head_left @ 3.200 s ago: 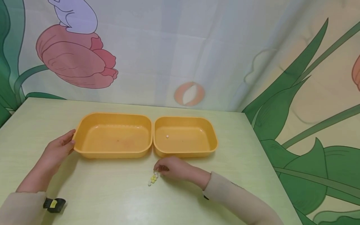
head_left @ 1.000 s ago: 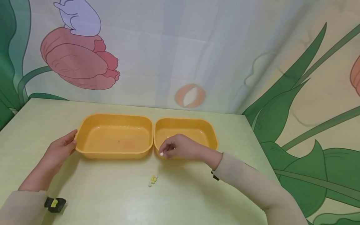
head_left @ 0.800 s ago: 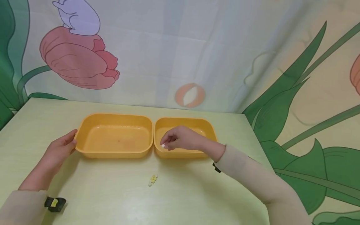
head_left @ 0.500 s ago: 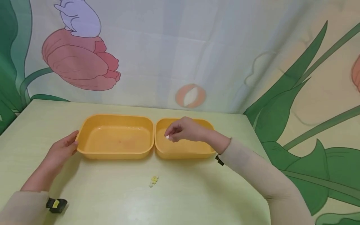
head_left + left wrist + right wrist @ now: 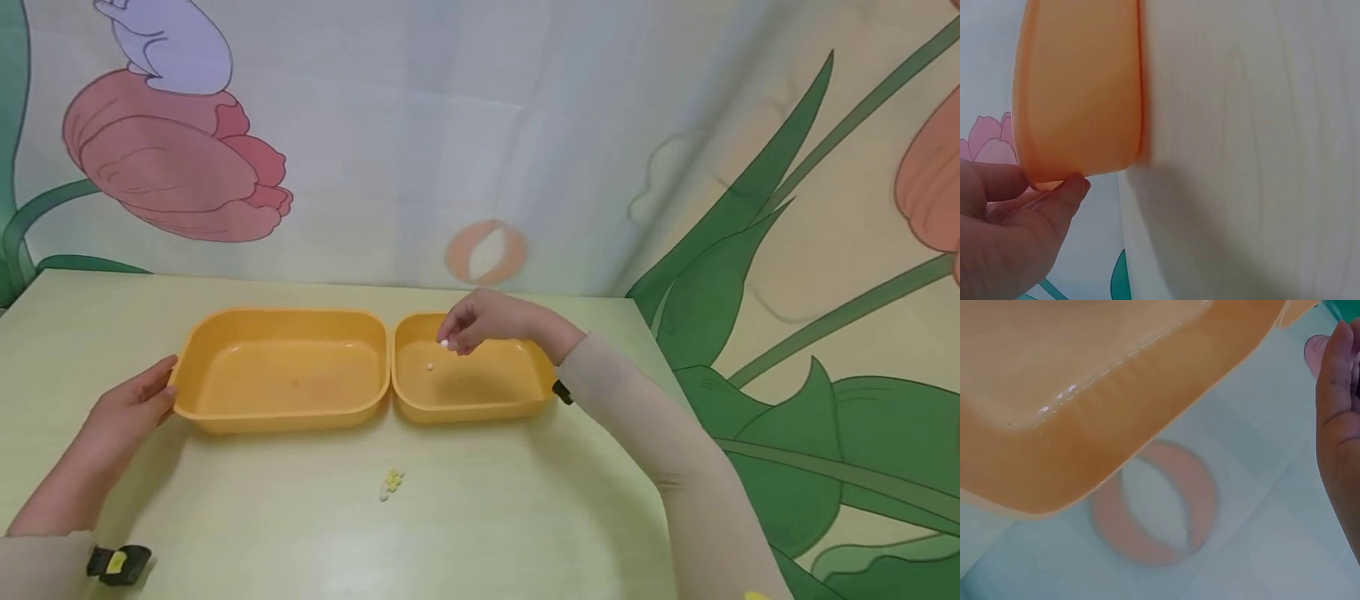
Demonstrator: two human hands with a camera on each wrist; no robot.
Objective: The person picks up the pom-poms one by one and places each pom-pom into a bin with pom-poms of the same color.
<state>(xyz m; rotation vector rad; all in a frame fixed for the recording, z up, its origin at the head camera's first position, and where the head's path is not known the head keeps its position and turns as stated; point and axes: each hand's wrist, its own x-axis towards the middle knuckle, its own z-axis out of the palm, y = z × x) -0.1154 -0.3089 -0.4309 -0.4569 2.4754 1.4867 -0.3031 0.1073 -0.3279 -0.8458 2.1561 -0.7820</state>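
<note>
Two orange plastic trays stand side by side on the table, a larger left tray [image 5: 281,419] and a smaller right tray [image 5: 480,412]. My left hand [image 5: 126,421] pinches the larger tray's left end; in the left wrist view, thumb and fingers [image 5: 1054,203] meet at its rim. Over the back part of the smaller tray, my right hand [image 5: 491,321] pinches a small round white pellet [image 5: 444,342] between thumb and fingertips. Another white pellet [image 5: 430,367] lies on that tray's floor. Several yellow and white pellets [image 5: 393,481] sit in a little cluster on the table.
The pale table [image 5: 300,517] ends at the back against a printed curtain [image 5: 360,167] with flowers and leaves. A black wrist strap device [image 5: 120,564] is on the left wrist, by the sleeve.
My right hand has gone from the pellet cluster up over the smaller tray, carrying a white pellet, and farther back. The left hand stays on the larger tray. The head view shifts slightly.
</note>
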